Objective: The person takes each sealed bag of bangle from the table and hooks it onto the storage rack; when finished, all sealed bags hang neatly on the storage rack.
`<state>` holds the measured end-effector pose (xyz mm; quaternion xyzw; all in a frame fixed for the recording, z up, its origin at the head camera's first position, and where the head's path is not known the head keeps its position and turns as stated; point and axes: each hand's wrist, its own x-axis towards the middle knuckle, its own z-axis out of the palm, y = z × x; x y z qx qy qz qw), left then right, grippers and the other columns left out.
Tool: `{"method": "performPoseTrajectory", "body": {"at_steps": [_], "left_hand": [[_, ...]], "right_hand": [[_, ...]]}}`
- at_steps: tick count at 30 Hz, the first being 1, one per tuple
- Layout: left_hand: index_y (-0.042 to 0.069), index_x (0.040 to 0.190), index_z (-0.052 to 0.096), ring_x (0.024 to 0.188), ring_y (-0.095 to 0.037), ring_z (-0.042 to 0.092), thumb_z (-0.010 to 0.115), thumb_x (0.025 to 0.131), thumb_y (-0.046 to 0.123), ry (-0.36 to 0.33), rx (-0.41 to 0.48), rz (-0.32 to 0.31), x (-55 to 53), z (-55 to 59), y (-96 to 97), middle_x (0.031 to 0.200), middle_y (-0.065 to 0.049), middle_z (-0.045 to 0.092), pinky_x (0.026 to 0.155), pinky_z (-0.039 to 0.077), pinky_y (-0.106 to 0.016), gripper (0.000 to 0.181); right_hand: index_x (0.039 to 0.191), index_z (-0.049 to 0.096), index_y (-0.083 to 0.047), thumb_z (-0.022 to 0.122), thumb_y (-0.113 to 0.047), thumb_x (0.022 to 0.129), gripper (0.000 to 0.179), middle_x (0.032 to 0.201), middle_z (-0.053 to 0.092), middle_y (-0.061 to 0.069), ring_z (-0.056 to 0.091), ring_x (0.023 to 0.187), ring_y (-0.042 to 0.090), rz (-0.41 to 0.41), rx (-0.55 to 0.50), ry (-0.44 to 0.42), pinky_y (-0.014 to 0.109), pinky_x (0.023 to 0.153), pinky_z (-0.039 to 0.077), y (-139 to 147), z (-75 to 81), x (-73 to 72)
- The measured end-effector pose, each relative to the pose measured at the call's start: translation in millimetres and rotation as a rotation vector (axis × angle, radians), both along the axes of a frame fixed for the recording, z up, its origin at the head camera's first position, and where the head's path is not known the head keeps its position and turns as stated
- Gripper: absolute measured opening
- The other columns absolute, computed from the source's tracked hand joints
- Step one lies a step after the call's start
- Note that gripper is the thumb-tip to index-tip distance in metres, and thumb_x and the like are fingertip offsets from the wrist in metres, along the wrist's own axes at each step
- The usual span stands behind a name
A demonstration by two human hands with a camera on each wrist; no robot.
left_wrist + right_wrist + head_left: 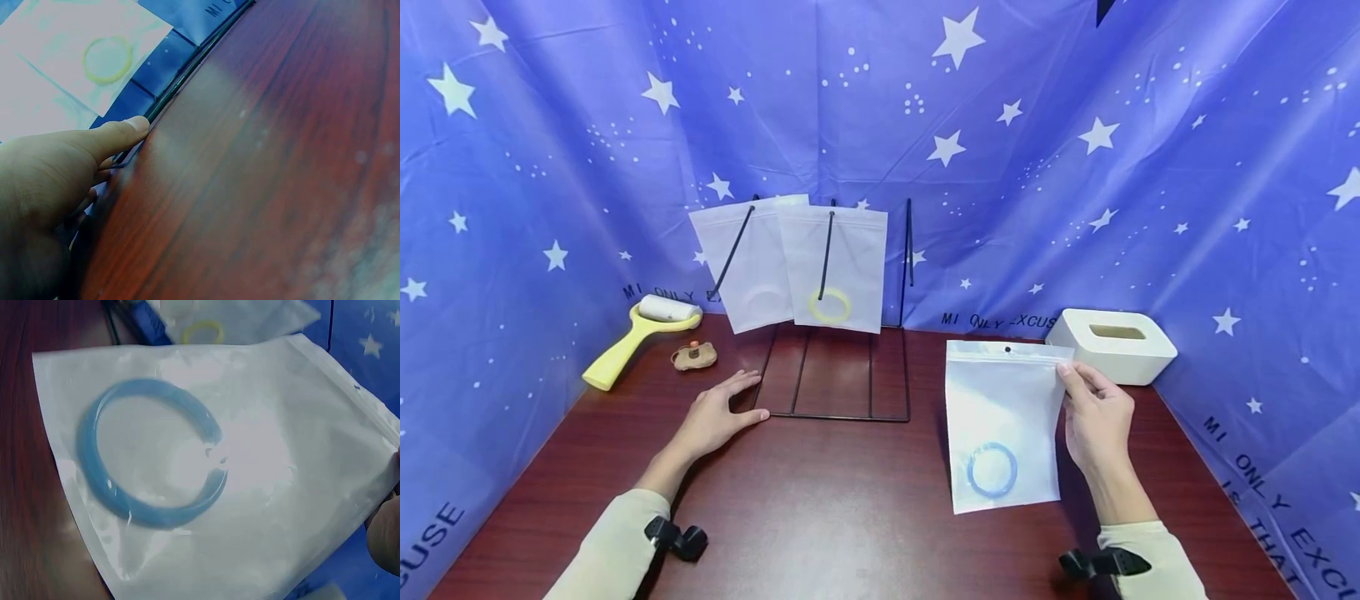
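My right hand (1099, 414) pinches the upper right corner of a white zip bag (1011, 408), just below its seal, and holds it up. A blue ring (150, 515) shows through the bag; glare covers part of it in the right wrist view. My left hand (718, 417) touches the front left corner of a black wire rack (842, 417), its thumb at the front wire and its fingers relaxed along the left side. Two similar bags hang on the rack's left and middle hooks: one with a faint pale ring (765, 298), the other with a yellow ring (830, 319).
The rack's right hook (910, 242) carries no bag. A white tissue box (1112, 342) stands at the back right. A yellow lint roller (625, 350) and a small brown item (695, 356) lie at the left. Starry blue cloth (850, 100) surrounds the wooden table (850, 517).
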<state>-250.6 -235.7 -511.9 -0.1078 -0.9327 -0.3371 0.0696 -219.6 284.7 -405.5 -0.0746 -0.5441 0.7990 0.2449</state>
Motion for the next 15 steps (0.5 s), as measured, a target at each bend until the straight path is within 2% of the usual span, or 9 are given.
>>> {"method": "performPoseTrajectory", "body": {"at_steps": [3,6,10,15], "left_hand": [[0.008,0.145,0.060,0.149,-0.042,0.042,0.084,0.086,0.035,-0.003,-0.004,0.002,0.7,0.2,0.8,0.157,-0.019,0.050,0.114,0.038,-0.067,0.069],[0.008,0.145,0.060,0.148,-0.044,0.042,0.084,0.087,0.035,-0.015,-0.001,0.005,1.2,2.4,1.7,0.158,-0.020,0.048,0.114,0.038,-0.068,0.069],[0.008,0.145,0.060,0.147,-0.045,0.042,0.084,0.087,0.035,-0.020,0.003,0.006,1.2,4.9,2.6,0.158,-0.022,0.048,0.113,0.038,-0.068,0.069],[0.009,0.145,0.060,0.148,-0.045,0.041,0.083,0.087,0.037,-0.036,0.019,0.009,0.8,4.7,1.5,0.158,-0.022,0.047,0.114,0.037,-0.068,0.068]], "right_hand": [[0.090,0.077,0.002,0.071,0.007,0.092,0.008,0.073,0.071,0.003,0.062,0.063,0.008,0.050,-0.079,0.061,0.019,0.063,0.055,-11.0,9.5,5.1],[0.091,0.076,0.005,0.067,0.011,0.093,0.010,0.079,0.074,0.007,0.070,0.072,0.012,0.090,-0.146,0.123,0.023,0.070,0.060,-22.0,18.0,10.1],[0.091,0.075,0.006,0.064,0.014,0.093,0.014,0.079,0.075,0.009,0.071,0.073,0.013,0.122,-0.179,0.183,0.025,0.069,0.060,-34.4,25.0,13.1],[0.090,0.076,0.004,0.063,0.013,0.095,0.016,0.079,0.075,0.007,0.070,0.071,0.012,0.176,-0.175,0.206,0.024,0.065,0.059,-47.3,27.9,12.6]]}}
